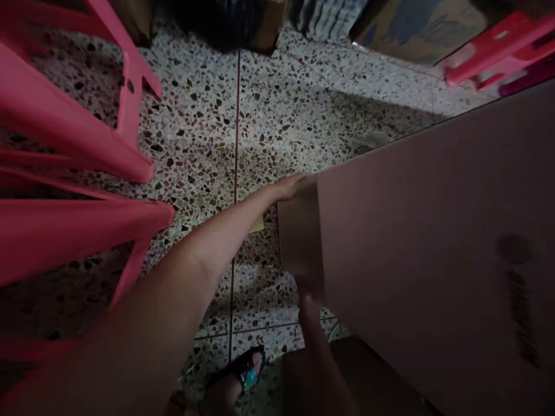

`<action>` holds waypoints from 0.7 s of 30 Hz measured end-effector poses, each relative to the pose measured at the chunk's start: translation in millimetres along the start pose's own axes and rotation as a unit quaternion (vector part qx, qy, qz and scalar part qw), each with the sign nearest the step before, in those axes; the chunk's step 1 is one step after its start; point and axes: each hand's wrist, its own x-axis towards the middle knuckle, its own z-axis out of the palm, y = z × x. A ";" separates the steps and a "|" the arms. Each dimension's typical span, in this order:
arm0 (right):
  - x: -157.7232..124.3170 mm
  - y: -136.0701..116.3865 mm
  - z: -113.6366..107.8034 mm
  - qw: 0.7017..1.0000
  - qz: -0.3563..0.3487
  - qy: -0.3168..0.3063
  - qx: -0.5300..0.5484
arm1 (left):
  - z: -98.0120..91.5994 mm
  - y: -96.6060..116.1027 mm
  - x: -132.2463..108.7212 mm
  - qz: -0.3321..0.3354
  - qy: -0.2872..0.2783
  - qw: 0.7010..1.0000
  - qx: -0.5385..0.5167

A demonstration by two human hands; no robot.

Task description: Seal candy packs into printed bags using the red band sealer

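Observation:
A large cardboard box (407, 219) fills the right side of the view, with a dark printed mark on its broad face. Its narrow end panel (299, 231) faces left, in shadow. My left hand (293, 186) grips the far corner of that end, the arm reaching across from the lower left. At the near corner of the same panel, my right hand (309, 303) is closed on the edge, dim and partly blurred. The fingers of both hands are largely hidden by the box.
Pink plastic stools (87, 231) stand along the left. More cardboard boxes (416, 29), a dark plastic bag (212, 20) and another pink stool (498, 52) line the back. Speckled tile floor (195, 121) lies between. A sandalled foot (249, 370) shows at the bottom.

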 end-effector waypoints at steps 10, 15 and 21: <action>-15.8 -23.2 0.7 0.999 0.003 0.046 0.024 | -25.8 27.2 -10.5 -0.026 -0.110 0.991 -0.064; -26.8 -17.4 2.3 0.993 0.004 0.112 0.037 | -26.0 48.6 -8.8 -0.013 -0.143 0.967 -0.209; -19.2 -5.8 4.2 0.987 -0.023 0.156 0.029 | -15.1 44.2 -5.1 0.018 -0.088 0.979 -0.185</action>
